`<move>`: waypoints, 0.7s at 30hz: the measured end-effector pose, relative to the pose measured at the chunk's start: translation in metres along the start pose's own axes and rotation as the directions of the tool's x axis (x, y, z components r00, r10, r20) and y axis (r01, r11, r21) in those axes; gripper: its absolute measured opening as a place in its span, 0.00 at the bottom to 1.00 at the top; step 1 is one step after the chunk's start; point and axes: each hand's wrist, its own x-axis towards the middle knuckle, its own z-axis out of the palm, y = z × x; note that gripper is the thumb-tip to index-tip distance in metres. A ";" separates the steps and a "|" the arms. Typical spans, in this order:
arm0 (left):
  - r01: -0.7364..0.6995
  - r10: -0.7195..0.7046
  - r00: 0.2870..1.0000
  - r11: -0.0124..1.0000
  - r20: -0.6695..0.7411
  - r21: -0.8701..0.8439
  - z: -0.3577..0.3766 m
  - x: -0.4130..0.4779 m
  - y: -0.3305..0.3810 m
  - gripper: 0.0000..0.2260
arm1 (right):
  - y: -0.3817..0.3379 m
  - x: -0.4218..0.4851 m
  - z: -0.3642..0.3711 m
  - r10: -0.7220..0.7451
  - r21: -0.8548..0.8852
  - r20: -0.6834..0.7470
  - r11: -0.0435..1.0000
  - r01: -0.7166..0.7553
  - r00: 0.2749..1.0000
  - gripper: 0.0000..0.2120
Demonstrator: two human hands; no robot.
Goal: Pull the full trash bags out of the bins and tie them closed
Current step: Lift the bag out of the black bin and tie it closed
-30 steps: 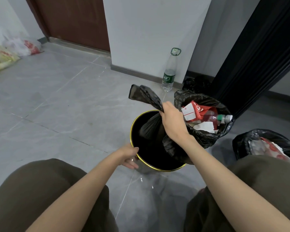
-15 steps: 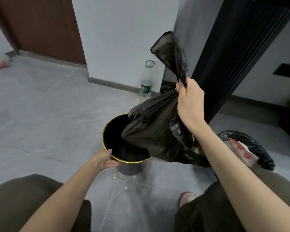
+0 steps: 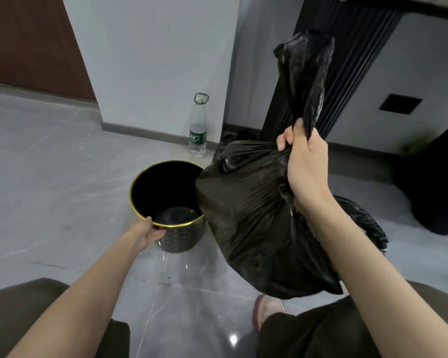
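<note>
The left hand (image 3: 146,232) has its fingers hooked over the near rim of the bin (image 3: 182,239), pinning it to the floor. The bin stands upright and looks empty, its bare bottom showing. Behind it, by the wall, a clear bottle (image 3: 198,127) carries a green label; its writing is too small to read.

The full bag (image 3: 251,223) hangs in the air just right of the bin, seemingly clear of the rim. The right hand (image 3: 305,161) has its fingers clenched round the gathered neck, and the loose top stands up above the fist. A second black bag (image 3: 365,220) lies on the floor behind that arm.

Judged from here, the pull-out is nearly done. Best to keep the neck squeezed tight, lower the bag gently to the floor beside the bin, then free the left hand for knotting. No other writing is visible.
</note>
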 end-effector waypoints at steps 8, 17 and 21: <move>-0.003 -0.002 0.985 1.000 0.170 0.025 0.016 0.004 0.006 0.21 | 0.055 -0.034 0.013 0.116 -0.109 0.237 0.990 -0.092 0.965 0.22; -0.046 -0.034 0.961 0.960 0.275 0.276 0.020 -0.057 0.008 0.21 | 0.114 -0.075 0.029 0.335 -0.365 0.424 0.914 -0.179 0.841 0.21; -0.236 -0.020 0.879 0.850 0.477 0.472 0.020 -0.100 0.007 0.22 | 0.128 -0.098 0.044 0.334 -0.454 0.553 0.889 -0.061 0.763 0.21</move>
